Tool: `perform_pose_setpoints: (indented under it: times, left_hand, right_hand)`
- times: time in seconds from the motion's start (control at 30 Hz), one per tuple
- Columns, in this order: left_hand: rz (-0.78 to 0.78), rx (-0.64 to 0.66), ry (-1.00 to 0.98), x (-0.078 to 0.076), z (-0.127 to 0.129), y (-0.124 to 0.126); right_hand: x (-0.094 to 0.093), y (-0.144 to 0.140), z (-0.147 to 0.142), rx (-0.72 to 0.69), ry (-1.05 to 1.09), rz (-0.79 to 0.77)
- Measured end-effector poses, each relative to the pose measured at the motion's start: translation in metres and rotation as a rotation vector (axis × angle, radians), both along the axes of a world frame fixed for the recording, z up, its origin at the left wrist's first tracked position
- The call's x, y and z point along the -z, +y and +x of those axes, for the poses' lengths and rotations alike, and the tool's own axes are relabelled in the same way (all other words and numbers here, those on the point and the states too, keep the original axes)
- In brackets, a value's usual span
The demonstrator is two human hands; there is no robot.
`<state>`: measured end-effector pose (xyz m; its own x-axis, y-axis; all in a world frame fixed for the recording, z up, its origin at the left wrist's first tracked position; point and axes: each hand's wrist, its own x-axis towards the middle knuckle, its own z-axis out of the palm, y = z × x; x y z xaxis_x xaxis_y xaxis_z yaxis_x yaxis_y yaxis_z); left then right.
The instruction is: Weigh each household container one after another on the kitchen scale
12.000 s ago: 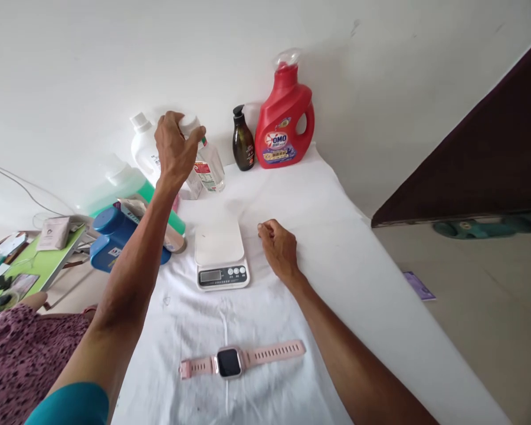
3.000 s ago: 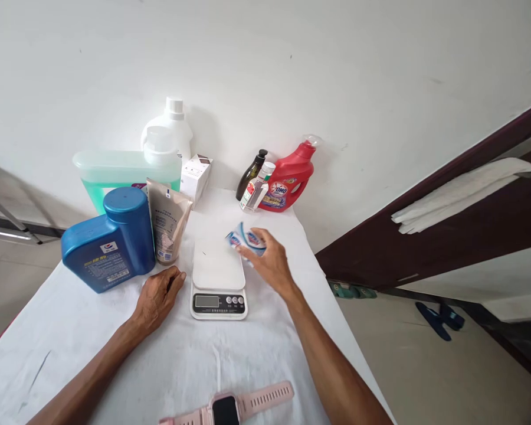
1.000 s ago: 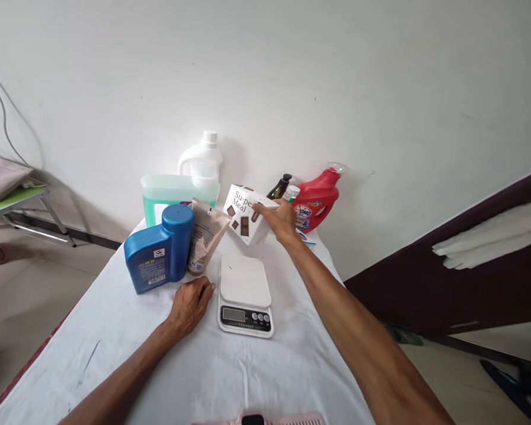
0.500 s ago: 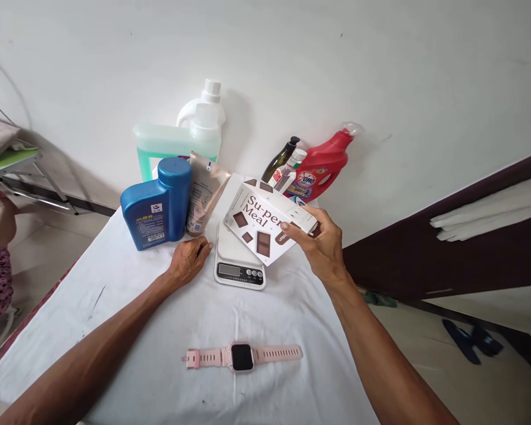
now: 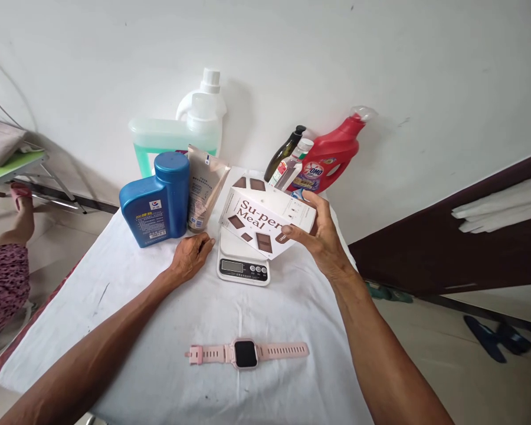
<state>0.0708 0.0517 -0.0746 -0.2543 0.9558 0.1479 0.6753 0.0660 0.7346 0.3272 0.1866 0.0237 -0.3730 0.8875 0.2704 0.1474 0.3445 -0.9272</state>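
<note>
My right hand (image 5: 321, 239) grips a white box (image 5: 269, 218) printed "Su-per Meal" with brown squares, thumb on its front and fingers around the far right end. Tilted, the box lies over a white digital kitchen scale (image 5: 243, 270) and hides most of its platform; whether they touch I cannot tell. Beside the scale's left edge, my left hand (image 5: 192, 257) rests on the cloth with curled fingers, nothing visible in them. Closer to me lies a pink smartwatch (image 5: 245, 354), its strap spread flat and its screen dark.
Left of the scale stand a blue bottle (image 5: 154, 203), a beige tube (image 5: 203, 186) and a green-liquid jug (image 5: 172, 139). Behind the box are a red detergent bottle (image 5: 331, 153), a dark pump bottle (image 5: 285, 153) and a clear bottle (image 5: 292, 165). Another person's leg (image 5: 17, 227) shows at left.
The view has shifted slightly. The box has tipped a little in my right hand, and its top face shows more. My left hand stays by the scale.
</note>
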Motion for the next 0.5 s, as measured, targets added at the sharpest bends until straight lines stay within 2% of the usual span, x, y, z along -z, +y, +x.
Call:
perform_pose_setpoints:
  times: [0.1, 0.17, 0.27, 0.33, 0.4, 0.5]
  left_hand:
    - [0.006, -0.006, -0.001, -0.001, 0.000, 0.000]
    - [0.002, -0.011, -0.001, -0.002, 0.001, 0.000]
    - [-0.011, -0.014, 0.006, -0.004, 0.002, 0.000]
    - [-0.015, -0.012, 0.007, -0.006, 0.002, 0.000]
    - [-0.023, -0.007, 0.006, -0.008, 0.002, 0.000]
    - [-0.031, -0.007, 0.016, -0.011, 0.002, 0.001]
  right_hand:
    - [0.012, 0.001, 0.011, 0.127, 0.098, 0.033]
    - [0.030, 0.002, 0.019, 0.253, 0.228, -0.058]
    - [0.067, 0.001, 0.023, 0.394, 0.340, -0.242]
    - [0.091, -0.002, 0.021, 0.429, 0.342, -0.292]
    - [0.107, -0.005, 0.017, 0.426, 0.311, -0.261]
    - [0.115, -0.006, 0.015, 0.400, 0.222, -0.194]
